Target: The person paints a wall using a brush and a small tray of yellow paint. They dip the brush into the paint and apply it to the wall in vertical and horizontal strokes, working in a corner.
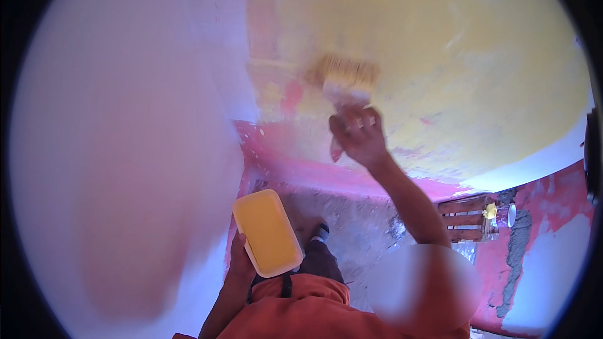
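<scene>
Slatted wooden crate point(465, 220), brown: seen at the right, beside the pink side wall point(553, 204). White container point(507, 215), round-rimmed: located at the crate's right end; its footing cannot be made out. Yellow lump point(490, 211), small: seen just beside the container. Side wall: coated in pink, crossed by a rough strip of grey cement point(519, 254) and partly covered by a pale patch point(553, 270). Left wall point(125, 119): finished in pale lilac-white. Floor point(361, 226): grey, marked by stains. Dark object point(590, 157), unidentified: placed at the right rim.
</scene>
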### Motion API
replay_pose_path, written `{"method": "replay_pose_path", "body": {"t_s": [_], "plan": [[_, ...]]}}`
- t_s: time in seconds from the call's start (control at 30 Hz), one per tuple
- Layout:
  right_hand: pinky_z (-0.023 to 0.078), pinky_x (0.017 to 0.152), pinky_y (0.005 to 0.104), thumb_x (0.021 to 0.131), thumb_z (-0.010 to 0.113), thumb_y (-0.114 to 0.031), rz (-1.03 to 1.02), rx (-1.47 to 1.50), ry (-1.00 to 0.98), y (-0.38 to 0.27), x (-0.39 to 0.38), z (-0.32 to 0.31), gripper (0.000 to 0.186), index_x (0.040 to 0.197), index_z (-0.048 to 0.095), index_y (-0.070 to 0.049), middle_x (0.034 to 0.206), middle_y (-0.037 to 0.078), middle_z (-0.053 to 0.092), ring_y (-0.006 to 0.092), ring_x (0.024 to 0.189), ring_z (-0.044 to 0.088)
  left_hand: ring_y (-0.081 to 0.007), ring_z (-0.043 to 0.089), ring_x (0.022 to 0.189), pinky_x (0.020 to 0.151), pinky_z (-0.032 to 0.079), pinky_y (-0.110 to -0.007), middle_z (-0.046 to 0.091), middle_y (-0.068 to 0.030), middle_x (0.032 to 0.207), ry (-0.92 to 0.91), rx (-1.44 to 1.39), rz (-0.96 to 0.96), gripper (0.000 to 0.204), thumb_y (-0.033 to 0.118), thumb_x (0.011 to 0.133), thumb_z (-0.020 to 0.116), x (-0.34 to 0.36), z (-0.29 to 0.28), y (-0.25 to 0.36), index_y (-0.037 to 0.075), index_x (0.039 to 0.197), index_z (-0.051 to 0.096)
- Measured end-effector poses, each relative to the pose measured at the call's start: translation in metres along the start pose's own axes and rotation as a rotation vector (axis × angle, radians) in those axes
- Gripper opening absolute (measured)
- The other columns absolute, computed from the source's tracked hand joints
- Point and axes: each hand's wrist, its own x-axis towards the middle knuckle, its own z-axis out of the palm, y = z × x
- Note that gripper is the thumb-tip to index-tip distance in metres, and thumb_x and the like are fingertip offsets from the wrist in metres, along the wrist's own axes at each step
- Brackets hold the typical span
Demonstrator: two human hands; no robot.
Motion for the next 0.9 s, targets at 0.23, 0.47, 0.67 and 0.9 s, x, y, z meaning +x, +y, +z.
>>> {"method": "replay_pose_path", "body": {"t_s": [0.23,0.47,0.67,0.9], "plan": [[0.044,0.097,0.0438,0.078,0.066,-0.023,0.057,0.226,-0.284,-0.123,-0.152,0.124,0.015,0.091,0.064,-0.016,0.118,0.006,0.058,0.0245,0.117,0.054,-0.0243,0.058,0.119,0.096,0.053,-0.04,0.055,-0.0113,0.132,0.14,0.128,0.028,0.079,0.048,0.089,0.068,-0.025,0.01,0.007,0.004,0.146,0.035],[0.042,0.101,0.0491,0.078,0.066,-0.025,0.208,0.558,-0.68,-0.185,-0.221,0.16,0.016,0.093,0.068,-0.017,0.119,0.005,0.06,0.0247,0.119,0.055,-0.0247,0.058,0.119,0.098,0.052,-0.04,0.055,-0.0114,0.131,0.223,0.183,0.064,0.08,0.048,0.089,0.068,-0.043,0.007,0.01,0.003,0.146,0.035],[0.044,0.095,0.0483,0.077,0.07,-0.022,0.338,0.61,-0.714,-0.121,-0.204,0.155,0.023,0.099,0.07,-0.02,0.113,0.002,0.063,0.0232,0.112,0.058,-0.0252,0.057,0.121,0.098,0.052,-0.04,0.054,-0.0115,0.133,0.166,0.151,0.024,0.078,0.046,0.089,0.068,-0.034,0.004,0.006,0.004,0.146,0.035],[0.048,0.09,0.0419,0.084,0.072,-0.011,0.225,0.568,-0.264,0.046,-0.045,-0.02,0.022,0.105,0.074,-0.015,0.11,0.005,0.068,0.0258,0.104,0.062,-0.0256,0.056,0.123,0.1,0.05,-0.04,0.053,-0.011,0.135,0.015,0.157,0.043,0.077,0.047,0.09,0.065,-0.003,0.021,-0.002,0.006,0.147,0.035]]}}
